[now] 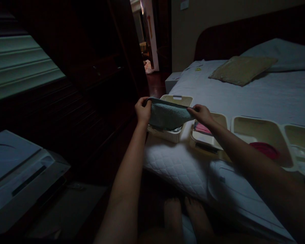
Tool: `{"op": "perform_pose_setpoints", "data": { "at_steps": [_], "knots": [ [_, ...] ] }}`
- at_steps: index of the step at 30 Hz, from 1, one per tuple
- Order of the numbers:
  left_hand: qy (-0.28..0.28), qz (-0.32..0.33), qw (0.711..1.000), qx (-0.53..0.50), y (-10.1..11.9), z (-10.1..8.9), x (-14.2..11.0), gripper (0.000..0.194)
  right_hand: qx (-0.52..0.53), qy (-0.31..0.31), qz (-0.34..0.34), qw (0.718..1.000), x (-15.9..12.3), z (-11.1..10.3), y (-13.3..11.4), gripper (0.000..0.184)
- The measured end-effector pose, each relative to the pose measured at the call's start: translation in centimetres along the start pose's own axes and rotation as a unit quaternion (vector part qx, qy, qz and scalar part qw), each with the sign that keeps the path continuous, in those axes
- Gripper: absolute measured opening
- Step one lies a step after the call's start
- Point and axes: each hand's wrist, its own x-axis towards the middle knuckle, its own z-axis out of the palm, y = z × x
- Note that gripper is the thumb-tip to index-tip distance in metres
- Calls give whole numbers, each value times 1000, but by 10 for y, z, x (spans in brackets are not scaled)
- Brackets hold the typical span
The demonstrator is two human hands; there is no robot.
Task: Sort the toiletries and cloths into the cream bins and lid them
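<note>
Okay so left hand (143, 110) and right hand (200, 113) are pinching a greenish cloth (169, 115) stretched between them, lifted but not laid down yet, basket (169, 135) sitting just below

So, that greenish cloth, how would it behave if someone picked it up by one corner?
Probably floppy: the cloth hangs from a top edge stretched between the left hand and right hand. Likely light: a pinch at each end seems enough. Its textured surface suggests little slipperiness.
</note>
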Motion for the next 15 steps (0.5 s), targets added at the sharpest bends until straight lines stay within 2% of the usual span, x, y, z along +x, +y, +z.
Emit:
{"op": "perform_pose_setpoints", "data": {
  "at_steps": [4,8,12,15],
  "knots": [
    [18,12,1000,2,-4,-5,3,9,59,-33,-14,998,3,-9,2,9],
    [31,-2,999,4,-5,-8,3,7,121,4,22,992,5,-15,8,12],
    [46,-31,998,-9,-7,-7,2,6,287,10,102,952,5,-16,4,19],
    [41,-41,998,-20,-10,-5,1,7,357,18,149,922,5,-17,-4,20]
  ]
}}
